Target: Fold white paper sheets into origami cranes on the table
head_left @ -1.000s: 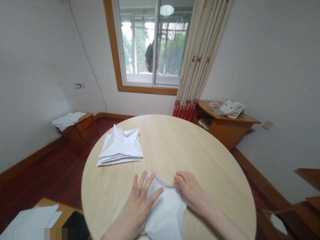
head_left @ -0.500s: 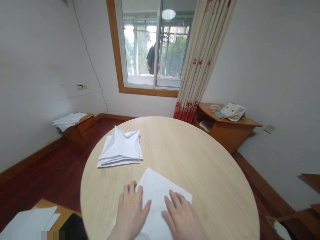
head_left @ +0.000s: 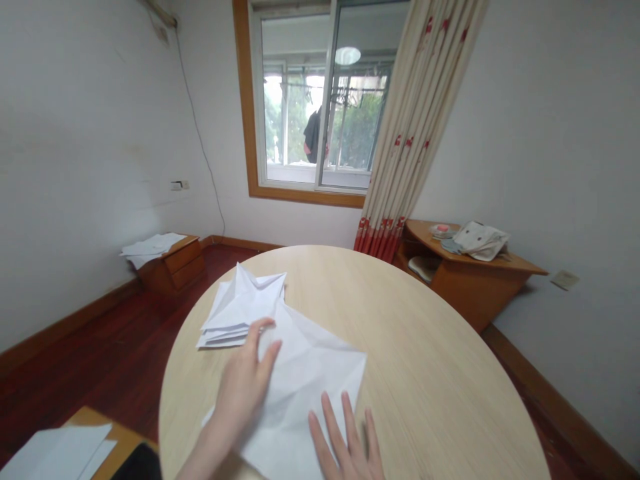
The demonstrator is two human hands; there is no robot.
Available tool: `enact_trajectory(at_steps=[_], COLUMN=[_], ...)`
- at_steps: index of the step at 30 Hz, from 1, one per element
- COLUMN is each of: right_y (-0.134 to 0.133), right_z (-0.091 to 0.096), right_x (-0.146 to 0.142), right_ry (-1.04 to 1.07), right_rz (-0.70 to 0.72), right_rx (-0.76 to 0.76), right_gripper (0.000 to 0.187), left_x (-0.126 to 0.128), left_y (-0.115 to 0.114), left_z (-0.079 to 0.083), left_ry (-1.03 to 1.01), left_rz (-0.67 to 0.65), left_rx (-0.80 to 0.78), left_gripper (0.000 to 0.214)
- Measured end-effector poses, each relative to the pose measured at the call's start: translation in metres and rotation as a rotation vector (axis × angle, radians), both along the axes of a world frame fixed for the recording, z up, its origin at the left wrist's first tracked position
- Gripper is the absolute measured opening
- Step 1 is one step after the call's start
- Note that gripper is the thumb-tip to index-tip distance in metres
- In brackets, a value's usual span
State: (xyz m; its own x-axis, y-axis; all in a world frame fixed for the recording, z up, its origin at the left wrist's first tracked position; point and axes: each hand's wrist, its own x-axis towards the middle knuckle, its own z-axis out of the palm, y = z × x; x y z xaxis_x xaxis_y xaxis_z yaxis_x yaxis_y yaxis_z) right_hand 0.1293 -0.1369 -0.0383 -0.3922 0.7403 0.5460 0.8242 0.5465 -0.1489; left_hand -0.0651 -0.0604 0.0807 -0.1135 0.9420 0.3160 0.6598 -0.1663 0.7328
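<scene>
A creased white paper sheet (head_left: pixel 305 373) lies unfolded on the round wooden table (head_left: pixel 400 347), its far corner overlapping a stack of folded papers (head_left: pixel 240 303). My left hand (head_left: pixel 245 387) rests on the sheet's left part, fingers stretched toward the stack. My right hand (head_left: pixel 345 443) lies flat at the sheet's near edge with fingers spread, partly cut off by the bottom of the view.
A low wooden cabinet (head_left: pixel 173 263) with papers on top stands by the left wall. A corner shelf (head_left: pixel 470 270) with a bag is at the right, by a curtain (head_left: pixel 415 127). More paper (head_left: pixel 55 450) lies on a surface at bottom left.
The sheet went from crumpled under both hands to spread flat, then slid left and away toward the stack. My left hand reached forward along it; my right hand drew back to the near edge.
</scene>
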Motion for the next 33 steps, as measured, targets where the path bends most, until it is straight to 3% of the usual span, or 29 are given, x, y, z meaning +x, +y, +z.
enact_trajectory(at_steps=[2,4,6,8,10,12,15,18,21,27,30,33], right_y=[0.025,0.060,0.103,0.147,0.185,0.213,0.233,0.241,0.252,0.278,0.281,0.274], right_z=[0.048,0.100,0.139,0.156,0.151,0.134,0.101,0.076,0.063,0.053,0.048,0.045], right_x=[-0.005,-0.018,-0.039,-0.064,-0.089,-0.107,-0.121,-0.121,-0.114,-0.105,-0.110,-0.112], right_ry=[-0.034,-0.045,-0.038,-0.053,-0.085,-0.126,-0.165,-0.177,-0.170,-0.104,-0.030,0.033], right_rz=[0.160,0.191,0.192,0.183,0.182,0.178,0.171,0.182,0.170,0.088,-0.015,-0.094], right_rx=[-0.083,-0.162,-0.200,-0.295,-0.345,-0.386,-0.425,-0.457,-0.516,-0.586,-0.528,-0.455], right_gripper=[0.086,0.069,0.052,0.043,0.038,0.031,0.025,0.030,0.038,0.052,0.062,0.056], left_x=[-0.022,-0.047,-0.073,-0.095,-0.111,-0.120,-0.125,-0.124,-0.124,-0.142,-0.147,-0.143], left_y=[0.033,0.071,0.107,0.135,0.153,0.162,0.163,0.162,0.163,0.174,0.176,0.174], left_z=[0.025,0.038,0.035,0.021,0.001,-0.020,-0.047,-0.061,-0.064,-0.053,-0.053,-0.054], left_ry=[0.016,0.049,0.109,0.127,0.154,0.193,0.267,0.365,0.457,0.582,0.647,0.711], left_rz=[0.067,0.093,0.122,0.125,0.127,0.120,0.120,0.128,0.090,-0.051,-0.012,0.077], left_rx=[0.087,0.111,0.011,-0.044,-0.093,-0.133,-0.172,-0.196,-0.235,-0.305,-0.296,-0.249], left_gripper=[0.033,0.027,0.027,0.027,0.026,0.026,0.029,0.037,0.042,0.059,0.059,0.050])
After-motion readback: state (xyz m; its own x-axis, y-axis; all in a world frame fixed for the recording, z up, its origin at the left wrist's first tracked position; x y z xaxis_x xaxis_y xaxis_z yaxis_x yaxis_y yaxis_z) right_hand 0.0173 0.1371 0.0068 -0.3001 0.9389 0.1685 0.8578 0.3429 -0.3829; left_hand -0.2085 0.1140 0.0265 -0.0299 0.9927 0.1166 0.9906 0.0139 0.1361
